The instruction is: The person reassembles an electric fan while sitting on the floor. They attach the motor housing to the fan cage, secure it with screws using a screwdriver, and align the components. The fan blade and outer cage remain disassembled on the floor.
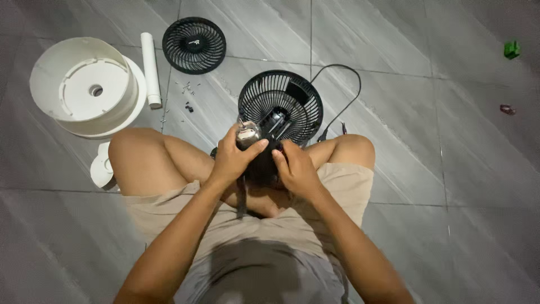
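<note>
Working on: fan motor (249, 135), held at centre frame against the back grille (281, 104)
Left hand (232, 160): wrapped around the motor, thumb across its front
Right hand (295, 169): fingers pinched narrow on the dark housing beside the motor; what sits between them cannot be told
Step, by judgement: motor being freed from or seated in the back grille
Next move calls for: steady left hold, fine fingertip work on the right
Upper left: front grille (194, 45), white tube (150, 68), white base (90, 84)
Floor between: loose screws (188, 87)
Upper centre-right: cord (346, 93)
</note>
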